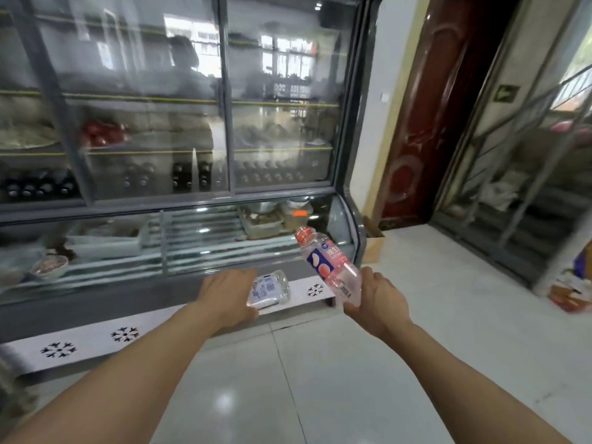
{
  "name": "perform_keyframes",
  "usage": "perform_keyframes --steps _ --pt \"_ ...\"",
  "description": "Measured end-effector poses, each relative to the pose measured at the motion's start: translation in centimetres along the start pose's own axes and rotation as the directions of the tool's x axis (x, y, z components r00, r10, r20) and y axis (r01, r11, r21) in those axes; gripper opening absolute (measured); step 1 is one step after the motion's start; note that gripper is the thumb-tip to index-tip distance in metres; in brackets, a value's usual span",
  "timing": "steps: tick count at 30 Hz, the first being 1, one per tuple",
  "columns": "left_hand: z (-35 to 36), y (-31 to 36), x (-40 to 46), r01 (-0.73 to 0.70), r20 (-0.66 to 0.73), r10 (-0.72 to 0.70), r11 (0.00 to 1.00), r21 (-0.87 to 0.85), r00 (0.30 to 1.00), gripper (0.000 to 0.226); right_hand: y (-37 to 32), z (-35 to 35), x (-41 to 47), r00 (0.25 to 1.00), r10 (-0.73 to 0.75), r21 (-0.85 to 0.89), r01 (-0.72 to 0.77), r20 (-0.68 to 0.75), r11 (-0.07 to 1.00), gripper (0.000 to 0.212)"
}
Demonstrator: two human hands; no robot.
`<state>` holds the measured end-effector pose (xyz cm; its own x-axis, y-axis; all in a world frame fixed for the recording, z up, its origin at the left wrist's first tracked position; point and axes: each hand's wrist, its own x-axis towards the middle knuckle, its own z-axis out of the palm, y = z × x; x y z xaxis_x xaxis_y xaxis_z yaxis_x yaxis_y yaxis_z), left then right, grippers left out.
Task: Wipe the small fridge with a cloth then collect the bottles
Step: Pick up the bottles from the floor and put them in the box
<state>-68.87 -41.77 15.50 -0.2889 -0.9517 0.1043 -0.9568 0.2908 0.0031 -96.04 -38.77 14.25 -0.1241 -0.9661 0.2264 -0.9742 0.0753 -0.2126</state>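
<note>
A large glass-fronted display fridge (pixel 179 200) fills the left and centre of the head view. My left hand (pixel 229 294) is shut on a clear plastic bottle with a white label (pixel 270 288), held sideways in front of the fridge's lower front panel. My right hand (pixel 376 299) grips the base of a clear bottle with a red cap and a blue and pink label (pixel 326 261), tilted up and to the left. No cloth is in view.
Shelves inside the fridge hold dark bottles, trays and bowls of food. A white vent strip with snowflake cut-outs (pixel 93 344) runs along the fridge's base. A dark red door (pixel 439 116) and a metal gate (pixel 525 174) stand at the right. Bags (pixel 573 283) lie on the pale tiled floor.
</note>
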Motion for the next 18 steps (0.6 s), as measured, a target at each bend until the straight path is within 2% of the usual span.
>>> perform_keyframes --steps 8,11,18 --pt "-0.7 13.5 7.5 -0.175 -0.008 0.174 0.984 -0.027 0.985 0.059 13.8 -4.8 0.0 0.982 0.187 -0.017 -0.187 -0.031 0.982 0.051" --pt "-0.7 17.8 10.7 -0.230 -0.014 0.230 0.973 -0.013 0.973 0.060 18.2 -5.9 0.7 0.968 0.251 -0.040 -0.251 -0.021 0.967 0.056" --pt "1.3 27.4 20.4 -0.363 -0.019 0.363 0.932 -0.010 0.932 0.057 27.8 -6.8 5.4 0.936 0.351 -0.067 -0.352 -0.032 0.934 0.057"
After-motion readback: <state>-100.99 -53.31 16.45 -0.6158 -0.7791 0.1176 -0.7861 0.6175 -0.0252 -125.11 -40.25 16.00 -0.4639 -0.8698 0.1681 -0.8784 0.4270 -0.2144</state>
